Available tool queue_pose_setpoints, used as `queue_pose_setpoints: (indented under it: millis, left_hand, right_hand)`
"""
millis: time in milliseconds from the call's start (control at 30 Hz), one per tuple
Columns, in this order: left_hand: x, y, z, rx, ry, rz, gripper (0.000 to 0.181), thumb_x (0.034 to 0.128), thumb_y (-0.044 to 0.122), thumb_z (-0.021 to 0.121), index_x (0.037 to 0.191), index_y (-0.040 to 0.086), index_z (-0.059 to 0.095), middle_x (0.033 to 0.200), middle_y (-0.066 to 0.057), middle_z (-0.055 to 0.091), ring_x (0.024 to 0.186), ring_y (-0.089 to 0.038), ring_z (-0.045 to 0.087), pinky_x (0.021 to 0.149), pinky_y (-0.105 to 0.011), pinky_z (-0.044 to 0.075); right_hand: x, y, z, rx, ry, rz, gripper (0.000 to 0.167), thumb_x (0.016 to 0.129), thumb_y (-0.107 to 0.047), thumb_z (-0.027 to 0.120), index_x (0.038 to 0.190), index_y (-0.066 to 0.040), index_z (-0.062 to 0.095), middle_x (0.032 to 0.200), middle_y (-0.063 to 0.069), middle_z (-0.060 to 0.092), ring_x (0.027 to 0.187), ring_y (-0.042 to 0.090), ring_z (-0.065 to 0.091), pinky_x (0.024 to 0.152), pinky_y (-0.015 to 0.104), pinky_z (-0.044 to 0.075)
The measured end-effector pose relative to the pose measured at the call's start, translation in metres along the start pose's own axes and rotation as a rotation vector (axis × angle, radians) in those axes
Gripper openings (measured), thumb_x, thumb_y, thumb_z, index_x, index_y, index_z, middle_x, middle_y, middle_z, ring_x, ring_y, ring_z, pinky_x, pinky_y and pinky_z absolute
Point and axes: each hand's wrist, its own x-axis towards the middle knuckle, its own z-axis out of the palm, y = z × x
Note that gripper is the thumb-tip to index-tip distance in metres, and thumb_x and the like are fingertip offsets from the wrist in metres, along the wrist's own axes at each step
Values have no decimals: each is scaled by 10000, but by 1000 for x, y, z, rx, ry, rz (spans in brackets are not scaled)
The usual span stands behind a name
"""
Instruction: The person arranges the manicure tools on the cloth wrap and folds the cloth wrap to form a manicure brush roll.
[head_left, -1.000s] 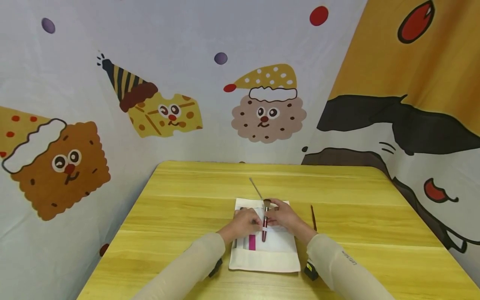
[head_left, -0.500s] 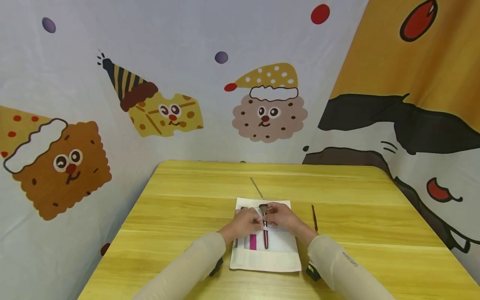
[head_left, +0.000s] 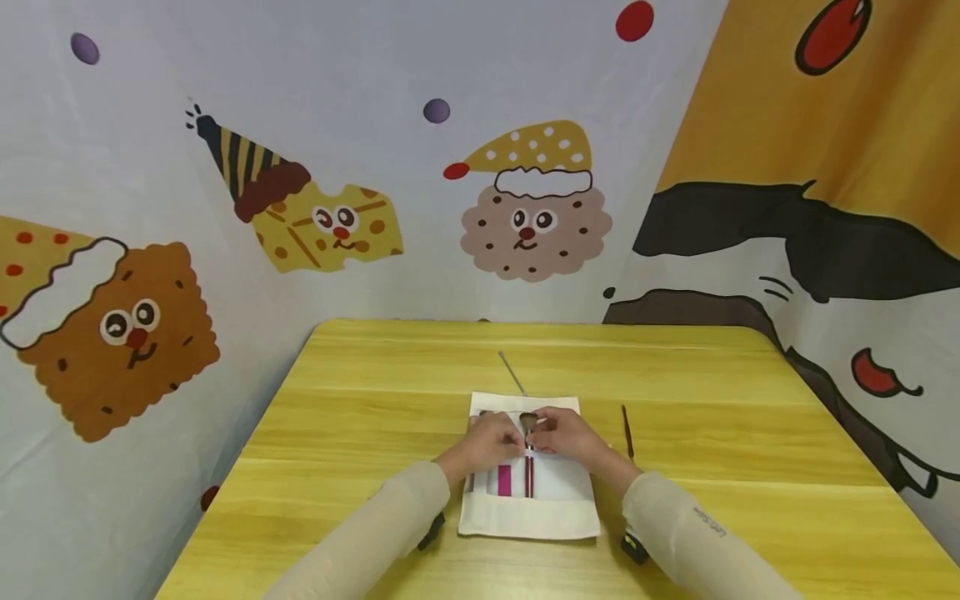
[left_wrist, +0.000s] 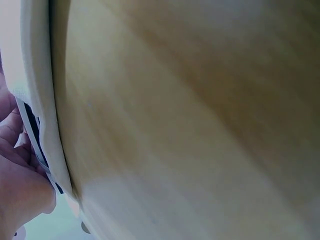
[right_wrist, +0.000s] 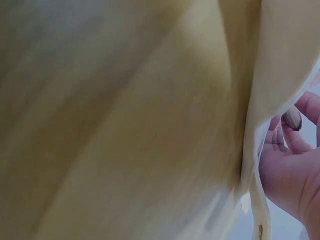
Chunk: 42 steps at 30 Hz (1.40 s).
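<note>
Currently, right hand [head_left: 567,434] pinches makeup brush [head_left: 529,477] near its bristles; brush lies between both hands over cream cloth pouch [head_left: 528,520], handle toward the person. Left hand [head_left: 489,442] bends its fingers beside it; cannot tell whether they pinch anything. Thin grey stick [head_left: 512,372] lies beyond the hands.

Your head view is looking forward and down over the table [head_left: 360,417] from farther back; your wrist views are facing it up close, each sharing the cloth pouch [head_left: 528,518] with that view.
</note>
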Motion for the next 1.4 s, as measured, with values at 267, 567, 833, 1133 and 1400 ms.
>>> queue_pose_setpoints:
  millis: [267, 567, 833, 1133, 1400]
  left_hand:
    - [-3, 1, -2, -16, 33, 61, 85, 890, 143, 732, 807, 155, 746, 843, 106, 595, 892, -111, 499, 867, -380, 311]
    - [1, 0, 0, -12, 11, -3, 121, 879, 164, 752, 766, 205, 757, 829, 135, 612, 881, -81, 514, 880, -384, 306]
    - [1, 4, -1, -21, 22, -19, 99, 865, 163, 766, 777, 205, 745, 804, 144, 615, 864, -87, 520, 891, -386, 328]
    - [2, 4, -2, -99, 41, -37, 47, 863, 171, 778, 844, 165, 735, 843, 109, 646, 829, -68, 559, 905, -398, 368]
    - [4, 4, -2, -97, 48, -39, 51, 844, 183, 795, 855, 162, 751, 845, 118, 682, 838, -53, 587, 926, -411, 356]
  right_hand:
    - [-7, 0, -2, -231, -21, -166, 140, 875, -113, 749, 992, -38, 730, 879, 8, 672, 795, 137, 553, 691, 283, 470]
    - [-10, 1, -6, -327, -58, -223, 135, 921, -143, 685, 970, -65, 785, 946, 31, 710, 816, 136, 547, 668, 272, 471]
    - [-4, 2, -8, -257, 55, -138, 191, 930, -118, 665, 1085, -45, 748, 1039, 60, 710, 849, 145, 588, 698, 301, 501]
    - [20, -12, -23, -214, 173, -124, 241, 958, -170, 667, 1129, -9, 721, 1061, 79, 708, 925, 209, 632, 764, 361, 534]
    - [55, -24, -16, -173, 295, -72, 249, 952, -179, 670, 1123, -6, 718, 1106, 138, 703, 1020, 296, 645, 847, 435, 529]
